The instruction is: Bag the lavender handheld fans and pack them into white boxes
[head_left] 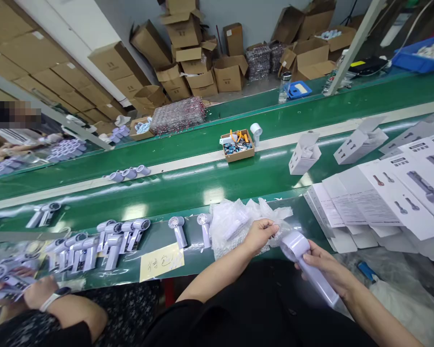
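Note:
My right hand is wrapped round the handle of a lavender handheld fan, its round head pointing up and to the left. My left hand is closed in a pinch on the edge of a clear bubble bag, close to the fan's head. Whether the head is inside the bag I cannot tell. Left of that hand, a heap of bubble bags covers part of the bench. Two more lavender fans, a nearer fan and a farther fan, lie beside the heap.
Flat printed cartons are stacked at right. Across the green conveyor stand an open white box and a small carton of parts. Several fans and a paper note lie left, near a co-worker's hands.

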`<action>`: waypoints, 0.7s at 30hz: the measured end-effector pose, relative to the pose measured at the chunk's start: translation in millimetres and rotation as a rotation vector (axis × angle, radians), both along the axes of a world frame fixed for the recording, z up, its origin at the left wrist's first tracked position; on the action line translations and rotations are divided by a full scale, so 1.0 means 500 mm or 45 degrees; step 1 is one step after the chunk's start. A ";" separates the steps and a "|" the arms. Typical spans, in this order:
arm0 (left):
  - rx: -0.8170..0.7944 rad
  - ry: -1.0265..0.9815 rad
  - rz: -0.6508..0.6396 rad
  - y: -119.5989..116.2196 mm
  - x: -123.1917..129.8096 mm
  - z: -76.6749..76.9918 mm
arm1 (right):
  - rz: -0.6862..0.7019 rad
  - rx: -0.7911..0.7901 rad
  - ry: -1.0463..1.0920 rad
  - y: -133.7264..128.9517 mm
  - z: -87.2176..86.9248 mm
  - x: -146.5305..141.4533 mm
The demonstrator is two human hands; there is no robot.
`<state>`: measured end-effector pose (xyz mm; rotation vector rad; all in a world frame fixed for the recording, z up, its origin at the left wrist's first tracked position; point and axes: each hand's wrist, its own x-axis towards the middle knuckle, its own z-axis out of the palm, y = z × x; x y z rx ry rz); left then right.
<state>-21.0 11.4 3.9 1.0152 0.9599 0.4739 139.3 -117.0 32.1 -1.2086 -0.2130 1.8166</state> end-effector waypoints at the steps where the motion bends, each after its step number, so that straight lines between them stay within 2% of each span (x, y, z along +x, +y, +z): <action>1: 0.057 0.025 -0.022 0.000 -0.004 0.007 | 0.036 0.033 0.033 -0.001 0.005 -0.006; 5: 0.277 0.004 -0.270 -0.012 -0.012 0.027 | 0.044 0.110 0.162 0.016 0.018 -0.033; 7: 0.305 -0.025 -0.342 -0.017 -0.017 0.027 | 0.039 0.113 0.182 0.032 0.024 -0.042; 9: 0.239 -0.030 -0.251 -0.018 -0.023 0.022 | 0.060 0.162 0.143 0.044 0.031 -0.047; 13: -0.052 -0.051 0.146 -0.009 -0.032 0.017 | 0.099 0.184 -0.053 0.043 0.038 -0.046; 15: -0.034 -0.059 0.161 -0.005 -0.035 0.027 | 0.101 0.155 -0.135 0.034 0.035 -0.047; 16: 0.057 -0.044 0.103 -0.004 -0.037 0.036 | 0.105 0.150 -0.164 0.030 0.032 -0.049; 18: 0.421 0.040 -0.082 -0.005 -0.040 0.057 | 0.108 0.155 -0.222 0.024 0.026 -0.056; 21: 1.323 0.159 -0.443 -0.012 -0.054 0.084 | 0.053 0.163 -0.301 0.020 0.019 -0.071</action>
